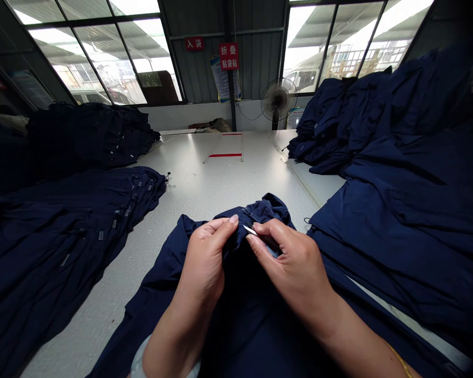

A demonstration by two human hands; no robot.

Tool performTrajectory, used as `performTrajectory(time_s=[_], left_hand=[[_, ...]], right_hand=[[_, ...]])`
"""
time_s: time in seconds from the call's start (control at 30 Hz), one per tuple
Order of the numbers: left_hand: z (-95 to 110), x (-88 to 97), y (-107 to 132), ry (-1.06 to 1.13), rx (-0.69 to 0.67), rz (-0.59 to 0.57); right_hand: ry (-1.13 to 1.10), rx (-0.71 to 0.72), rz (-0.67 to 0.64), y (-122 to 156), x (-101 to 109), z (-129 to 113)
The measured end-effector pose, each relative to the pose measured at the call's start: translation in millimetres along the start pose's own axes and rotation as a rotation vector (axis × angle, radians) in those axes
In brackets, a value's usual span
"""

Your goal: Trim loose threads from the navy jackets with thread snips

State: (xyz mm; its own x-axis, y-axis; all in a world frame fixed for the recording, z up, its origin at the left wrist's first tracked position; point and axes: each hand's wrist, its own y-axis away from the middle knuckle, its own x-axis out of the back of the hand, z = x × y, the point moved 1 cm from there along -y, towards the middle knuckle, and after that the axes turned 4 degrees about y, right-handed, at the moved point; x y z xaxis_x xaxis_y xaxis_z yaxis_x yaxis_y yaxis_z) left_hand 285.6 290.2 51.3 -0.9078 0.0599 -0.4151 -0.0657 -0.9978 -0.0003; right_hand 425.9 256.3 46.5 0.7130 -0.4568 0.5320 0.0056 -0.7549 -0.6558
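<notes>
A navy blue garment [256, 315] lies bunched in front of me, its upper folds raised between my hands. My left hand [208, 252] is closed, thumb and forefinger pinching the navy fabric. In my right hand [291, 257] I grip small thread snips [250, 230], their pointed silver blade aimed left at the fabric by my left thumb. Most of the snips is hidden inside my fingers. Just beyond the blade, a gathered edge of the garment stands up.
The garment rests on a white table [193, 184]. Navy garments [63, 231] lie stacked along the left, with labels showing. More navy garments [402, 226] are heaped on the right. Red tape [225, 155] marks the tabletop farther back, and a fan [278, 100] stands behind it.
</notes>
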Motion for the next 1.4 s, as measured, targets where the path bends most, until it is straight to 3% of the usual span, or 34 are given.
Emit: performTrajectory(time_s=[0.57, 0.9, 1.4], left_hand=[[-2.9, -4.4, 0.6, -0.036, -0.051, -0.043], [-2.9, -4.2, -0.4, 0.011, -0.007, -0.004], [-5.9, -3.4, -1.6, 0.040, -0.025, 0.023]], right_hand=[[0.037, -0.045, -0.021, -2.2, 2.9, 0.6], [0.047, -0.025, -0.023, -3.7, 4.0, 2.1], [0.170, 0.086, 0.010, -1.6, 1.1, 5.0]])
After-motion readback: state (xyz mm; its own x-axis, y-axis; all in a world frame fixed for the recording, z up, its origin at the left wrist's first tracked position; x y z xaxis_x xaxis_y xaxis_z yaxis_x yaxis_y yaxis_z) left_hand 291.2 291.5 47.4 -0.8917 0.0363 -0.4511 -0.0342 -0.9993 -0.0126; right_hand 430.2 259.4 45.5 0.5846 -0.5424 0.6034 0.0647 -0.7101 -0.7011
